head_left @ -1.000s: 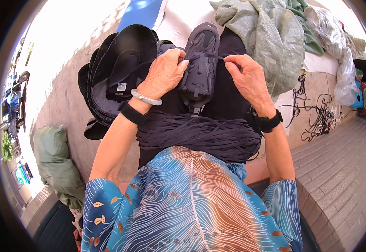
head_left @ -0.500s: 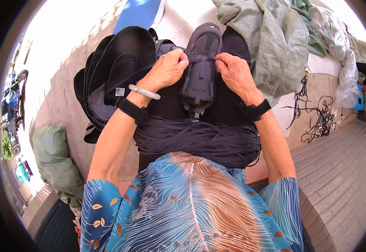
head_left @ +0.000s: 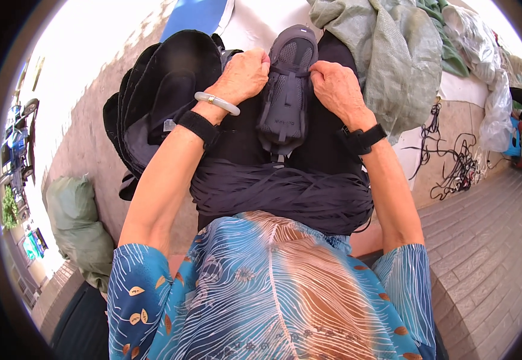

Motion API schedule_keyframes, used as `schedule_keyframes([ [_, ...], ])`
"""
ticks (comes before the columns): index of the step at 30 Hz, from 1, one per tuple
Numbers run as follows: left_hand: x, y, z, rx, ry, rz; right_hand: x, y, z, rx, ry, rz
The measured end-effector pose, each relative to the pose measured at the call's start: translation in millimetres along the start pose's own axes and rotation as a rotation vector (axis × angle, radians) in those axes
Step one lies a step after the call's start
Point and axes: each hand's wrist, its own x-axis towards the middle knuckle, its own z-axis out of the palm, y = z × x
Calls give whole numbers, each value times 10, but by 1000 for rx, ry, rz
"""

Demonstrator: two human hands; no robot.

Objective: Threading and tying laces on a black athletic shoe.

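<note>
A dark grey shoe upper [head_left: 283,108] with a mesh toe lies along my lap, its toe pointing away from me. A thin dark shoelace [head_left: 289,72] runs across its front part. My left hand [head_left: 244,75] is closed at the shoe's left edge, pinching the lace. On the opposite edge, my right hand [head_left: 340,90] pinches the lace between thumb and forefinger. Across my thighs, close to my waist, rests a thick bundle of flat dark laces [head_left: 282,195].
Left of my lap sits a stack of black shoe uppers [head_left: 180,72]. A grey-green woven sack [head_left: 402,66] lies at the far right, near a clear plastic bag [head_left: 496,114]. Tangled black laces [head_left: 456,165] lie on the ground. A stuffed green sack [head_left: 78,222] stands at left.
Both hands have moved a little farther from me, toward the toe. The shoe upper has shifted slightly the same way, and the lace now crosses it nearer the toe.
</note>
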Motion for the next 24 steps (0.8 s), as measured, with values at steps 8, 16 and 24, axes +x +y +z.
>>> schedule_keyframes([
  [8, -395, 281, -329, -408, 192, 18, -277, -1, -361, 70, 114, 74],
  [16, -601, 122, -286, -94, -4, 219, -184, -426, -107, 257, 61, -177],
  [24, -581, 185, -173, -44, -8, 49, 12, -446, 121, 171, 55, -149],
])
